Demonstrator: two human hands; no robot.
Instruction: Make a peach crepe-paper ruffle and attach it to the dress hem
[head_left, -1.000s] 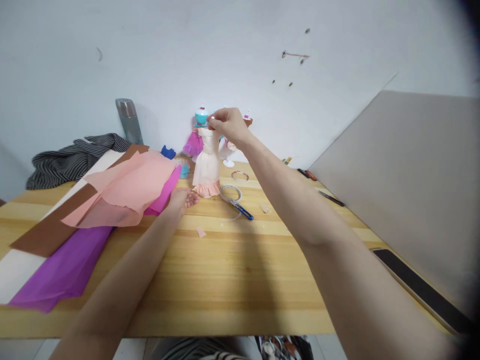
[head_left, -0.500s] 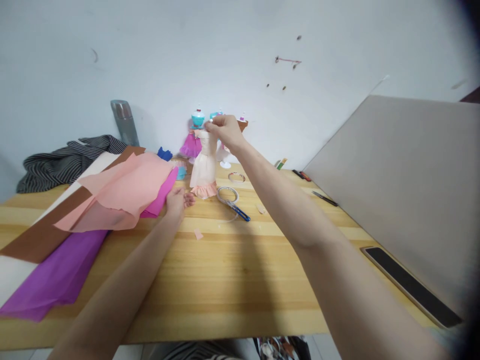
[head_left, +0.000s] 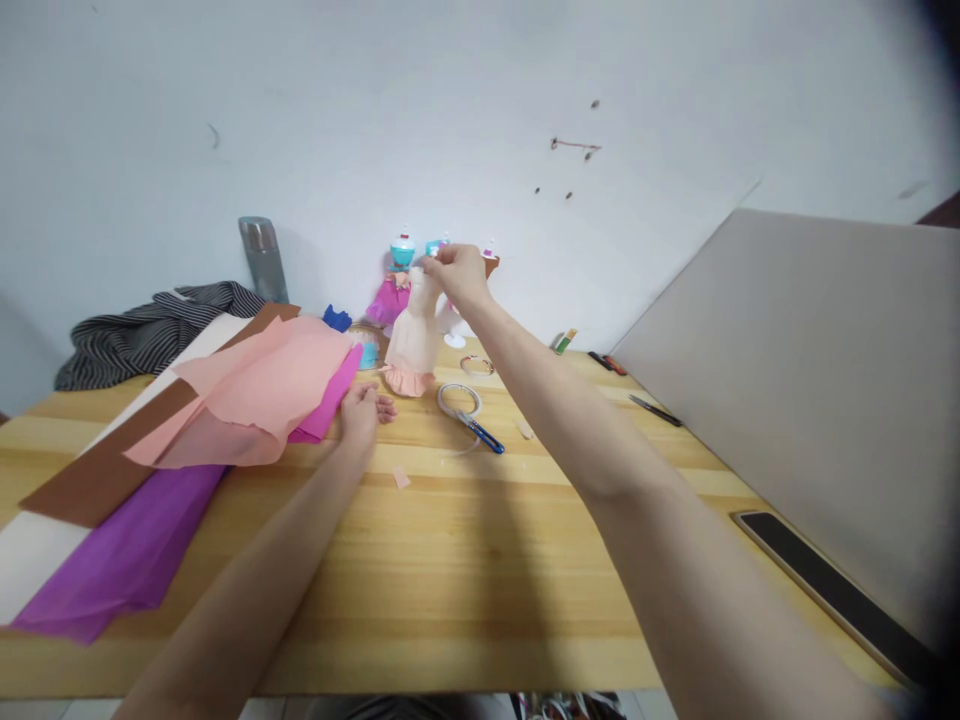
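A small mannequin in a pale peach paper dress point(head_left: 413, 340) stands at the far middle of the wooden table point(head_left: 465, 560). My right hand point(head_left: 459, 274) reaches out and pinches the top of the dress at the neck, fingers closed. My left hand point(head_left: 361, 410) rests on the table in front of the dress, next to the edge of the peach tissue paper point(head_left: 255, 390), fingers loosely curled and holding nothing I can see.
Brown, magenta and purple paper sheets point(head_left: 112, 540) lie at the left. Small blue-handled scissors point(head_left: 471, 418), tape rings point(head_left: 477, 364), other dressed mini mannequins point(head_left: 397, 285), a grey flask point(head_left: 260, 258), striped cloth point(head_left: 142, 330), a large grey board point(head_left: 817, 380) and a phone point(head_left: 832, 590) are around.
My right hand has tilted the dress top slightly left and stays pinched on it. My left hand has barely moved. The view shifted a little.
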